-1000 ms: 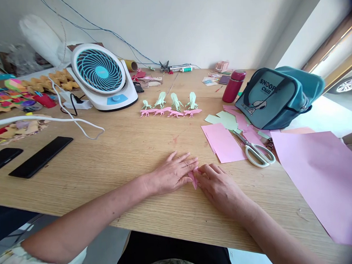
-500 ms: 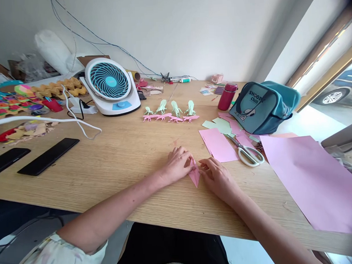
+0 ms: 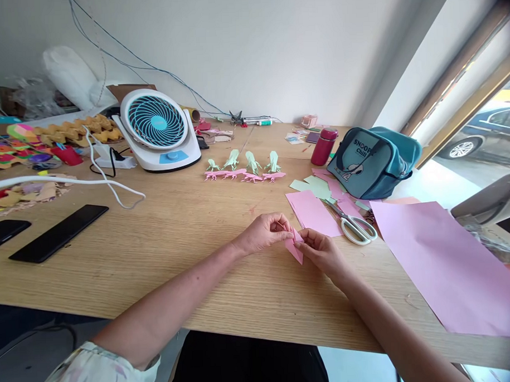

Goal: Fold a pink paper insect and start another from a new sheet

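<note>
from over the person's head, you can see the left hand [image 3: 267,232] pinching a folded pink paper [image 3: 297,252] between thumb and fingertips, up near its top. the right hand [image 3: 322,253] pinches the same piece at its right side, thumb and fingers closed on the edge. the paper is between the two hands, above the near part of the wooden table [image 3: 189,226], one sharp point aimed down toward the person.

the writing that catches my eye is on the teal bag [image 3: 360,162]: "snoop", its last letter hard to make out, with "chill" under it and a white cartoon dog below. there's a small mark in the middle of the white and blue fan [image 3: 156,125], too tiny for me to read. the dark red bottle [image 3: 324,147] stands just beside the bag.

white-handled scissors [image 3: 356,227] lie by the pink sheets [image 3: 313,212], and a big pink sheet [image 3: 445,262] spreads out to the right. farther back, green paper figures [image 3: 250,162] stand behind a row of pink ones [image 3: 246,175].
</note>
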{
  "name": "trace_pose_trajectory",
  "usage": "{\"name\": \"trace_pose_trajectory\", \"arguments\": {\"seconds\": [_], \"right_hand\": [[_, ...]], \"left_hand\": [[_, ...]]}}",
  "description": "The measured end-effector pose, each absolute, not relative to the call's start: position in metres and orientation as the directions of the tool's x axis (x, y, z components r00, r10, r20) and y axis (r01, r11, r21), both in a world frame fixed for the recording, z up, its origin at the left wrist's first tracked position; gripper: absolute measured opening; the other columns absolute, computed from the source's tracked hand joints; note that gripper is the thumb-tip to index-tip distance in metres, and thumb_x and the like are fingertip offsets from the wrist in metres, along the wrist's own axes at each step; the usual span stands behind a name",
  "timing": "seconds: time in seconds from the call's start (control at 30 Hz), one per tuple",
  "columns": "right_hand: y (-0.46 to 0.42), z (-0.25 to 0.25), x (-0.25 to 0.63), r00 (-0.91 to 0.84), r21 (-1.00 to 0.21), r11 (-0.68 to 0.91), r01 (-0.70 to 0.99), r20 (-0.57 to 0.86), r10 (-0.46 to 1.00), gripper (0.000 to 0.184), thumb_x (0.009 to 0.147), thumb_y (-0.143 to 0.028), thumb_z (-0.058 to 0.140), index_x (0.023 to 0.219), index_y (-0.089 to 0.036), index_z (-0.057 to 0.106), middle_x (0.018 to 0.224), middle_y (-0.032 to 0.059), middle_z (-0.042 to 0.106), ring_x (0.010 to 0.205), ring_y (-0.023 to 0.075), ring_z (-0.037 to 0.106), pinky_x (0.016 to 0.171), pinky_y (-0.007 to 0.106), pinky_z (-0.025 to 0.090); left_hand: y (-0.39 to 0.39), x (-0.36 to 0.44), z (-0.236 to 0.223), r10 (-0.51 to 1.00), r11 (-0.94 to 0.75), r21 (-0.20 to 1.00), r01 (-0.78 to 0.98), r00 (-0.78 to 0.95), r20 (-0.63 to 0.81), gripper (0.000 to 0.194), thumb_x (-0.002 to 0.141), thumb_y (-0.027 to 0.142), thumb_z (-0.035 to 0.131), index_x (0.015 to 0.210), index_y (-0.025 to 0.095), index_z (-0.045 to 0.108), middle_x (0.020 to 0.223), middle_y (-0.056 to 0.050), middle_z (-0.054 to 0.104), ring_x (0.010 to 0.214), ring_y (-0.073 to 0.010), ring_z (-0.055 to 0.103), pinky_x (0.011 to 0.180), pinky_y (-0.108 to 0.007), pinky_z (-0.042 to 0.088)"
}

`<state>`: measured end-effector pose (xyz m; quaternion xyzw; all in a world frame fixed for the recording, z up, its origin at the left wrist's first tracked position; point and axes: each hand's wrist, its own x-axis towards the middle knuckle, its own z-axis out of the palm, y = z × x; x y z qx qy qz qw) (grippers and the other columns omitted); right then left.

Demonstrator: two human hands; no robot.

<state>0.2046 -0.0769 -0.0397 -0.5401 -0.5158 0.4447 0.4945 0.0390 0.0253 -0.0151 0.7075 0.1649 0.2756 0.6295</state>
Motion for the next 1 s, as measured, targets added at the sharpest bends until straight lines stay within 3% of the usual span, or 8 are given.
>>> {"name": "trace_pose_trajectory", "arguments": {"seconds": [0.17, 0.33, 0.43, 0.63, 0.87, 1.0], "right_hand": [[-0.075, -0.039, 0.202, 0.089, -0.989, 0.003, 0.145, 0.016, 0.996, 0.039, 0.074, -0.055, 0.072, 0.076, -0.017, 0.061, 0.062, -0.0015, 0.058, 0.055, 0.0101, 0.045, 0.050, 0.024, 0.031], [-0.069, -0.031, 0.199, 0.023, -0.980, -0.040, 0.196, -0.036, 0.999, 0.041, 0.074, -0.056, 0.071, 0.077, -0.016, 0.065, 0.063, -0.0006, 0.059, 0.055, 0.0100, 0.044, 0.050, 0.024, 0.030], [-0.064, -0.019, 0.198, -0.072, -0.966, -0.068, 0.251, -0.088, 0.993, 0.045, 0.078, -0.061, 0.065, 0.078, -0.016, 0.066, 0.061, -0.0016, 0.055, 0.053, 0.0094, 0.039, 0.050, 0.024, 0.026], [-0.050, -0.012, 0.186, -0.184, -0.906, -0.043, 0.421, -0.131, 0.974, 0.049, 0.083, -0.059, 0.059, 0.056, -0.018, 0.052, 0.052, -0.0039, 0.042, 0.050, 0.0082, 0.030, 0.049, 0.026, 0.018], [-0.046, -0.029, 0.174, -0.075, -0.963, -0.066, 0.261, -0.088, 0.993, 0.050, 0.077, -0.061, 0.064, 0.054, -0.019, 0.048, 0.053, -0.0047, 0.035, 0.051, 0.0083, 0.026, 0.050, 0.026, 0.018], [-0.049, -0.031, 0.177, -0.119, -0.968, -0.034, 0.249, -0.065, 0.991, 0.045, 0.078, -0.057, 0.065, 0.060, -0.018, 0.052, 0.055, -0.0041, 0.039, 0.053, 0.0094, 0.029, 0.051, 0.026, 0.020]], "left_hand": [[0.024, 0.034, -0.023, 0.594, -0.098, 0.989, -0.115, 0.790, 0.150, 0.037, 0.070, 0.026, 0.081, 0.096, 0.014, 0.058, 0.079, 0.001, 0.061, 0.071, -0.0097, 0.059, 0.068, -0.022, 0.045], [0.027, 0.030, -0.023, 0.591, -0.108, 0.993, -0.046, 0.800, 0.101, 0.029, 0.071, 0.035, 0.078, 0.076, 0.011, 0.064, 0.068, 0.000, 0.059, 0.065, -0.0097, 0.054, 0.062, -0.022, 0.040], [0.031, 0.026, -0.021, 0.620, -0.133, 0.990, -0.044, 0.776, 0.118, 0.030, 0.071, 0.038, 0.078, 0.074, 0.011, 0.064, 0.068, 0.000, 0.059, 0.065, -0.0097, 0.052, 0.061, -0.022, 0.039], [0.039, 0.020, -0.022, 0.666, -0.164, 0.984, -0.068, 0.728, 0.161, 0.030, 0.075, 0.038, 0.075, 0.076, 0.011, 0.064, 0.071, -0.001, 0.060, 0.066, -0.0099, 0.053, 0.062, -0.022, 0.041], [0.035, 0.019, -0.024, 0.676, -0.106, 0.990, -0.094, 0.723, 0.142, 0.033, 0.078, 0.041, 0.071, 0.070, 0.013, 0.055, 0.072, 0.000, 0.057, 0.069, -0.0104, 0.053, 0.065, -0.022, 0.042], [0.030, 0.019, -0.019, 0.668, -0.141, 0.989, -0.042, 0.734, 0.126, 0.031, 0.082, 0.035, 0.066, 0.066, 0.015, 0.049, 0.067, 0.002, 0.051, 0.064, -0.0091, 0.048, 0.061, -0.022, 0.038]]}}
